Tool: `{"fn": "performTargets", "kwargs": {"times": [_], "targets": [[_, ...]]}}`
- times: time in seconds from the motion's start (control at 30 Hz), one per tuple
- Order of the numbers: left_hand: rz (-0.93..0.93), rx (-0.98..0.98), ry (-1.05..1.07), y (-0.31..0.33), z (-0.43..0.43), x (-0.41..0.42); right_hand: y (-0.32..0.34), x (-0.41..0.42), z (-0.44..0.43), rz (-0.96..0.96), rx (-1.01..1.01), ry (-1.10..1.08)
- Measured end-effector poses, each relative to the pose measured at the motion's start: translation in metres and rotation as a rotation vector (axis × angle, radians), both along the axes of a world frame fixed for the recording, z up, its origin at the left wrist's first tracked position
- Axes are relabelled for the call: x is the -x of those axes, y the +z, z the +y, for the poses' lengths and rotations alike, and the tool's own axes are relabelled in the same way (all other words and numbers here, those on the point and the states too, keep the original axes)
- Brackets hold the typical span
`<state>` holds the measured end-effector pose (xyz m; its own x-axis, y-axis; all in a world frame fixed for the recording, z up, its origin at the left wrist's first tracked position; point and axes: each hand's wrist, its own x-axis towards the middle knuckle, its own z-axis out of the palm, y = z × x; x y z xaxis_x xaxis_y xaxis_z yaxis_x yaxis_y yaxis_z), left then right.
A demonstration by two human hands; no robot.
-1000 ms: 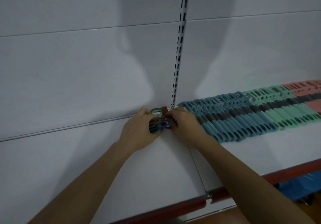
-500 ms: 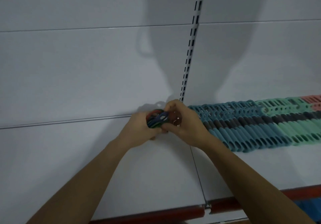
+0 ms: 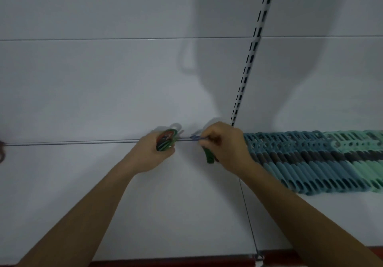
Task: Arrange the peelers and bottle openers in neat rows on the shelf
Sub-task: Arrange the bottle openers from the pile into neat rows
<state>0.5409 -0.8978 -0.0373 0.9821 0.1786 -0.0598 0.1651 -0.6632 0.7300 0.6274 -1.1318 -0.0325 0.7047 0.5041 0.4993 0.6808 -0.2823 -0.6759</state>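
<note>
Bunch: coloured loop-ended pieces, taken to be bottle openers (image 3: 165, 142), red and green showing; held just above the shelf (image 3: 186, 204) at its back edge, none laid down yet.
Left hand (image 3: 152, 152): fingers curled round the bunch, clamped on it.
Right hand (image 3: 226, 148): pinches a green piece (image 3: 209, 156) that hangs below the fingers; a blue tip shows at the fingertips, and it is unclear whether that is a second piece.
Change: half a second ago both hands met on a single bunch; now they are apart, the right having drawn its piece off.
Meaning: the openers seem to be coming off the bunch piece by piece to start a row, probably on the bare shelf left of the peelers.
Peelers (image 3: 310, 163): already in a tight overlapping row, blue then mint green, just beside the right hand, running off to the right.
Upright (image 3: 250, 51): slotted strip up the back panel, above the right hand.
Front edge (image 3: 176, 262): red trim.
Writing: no brand, label or text can be read.
</note>
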Motion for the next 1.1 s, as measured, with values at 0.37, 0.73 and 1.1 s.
{"fn": "performTargets", "kwargs": {"times": [0.37, 0.73, 1.1], "targets": [[-0.162, -0.275, -0.149, -0.024, -0.029, 0.004, -0.027, 0.010, -0.015, 0.000, 0.283, -0.208], [-0.164, -0.384, -0.234, -0.021, -0.044, -0.006, -0.048, 0.017, -0.023, 0.151, 0.348, -0.327], [-0.165, -0.346, -0.233, -0.022, -0.049, -0.015, -0.055, 0.017, -0.019, 0.068, 0.314, -0.362]]}}
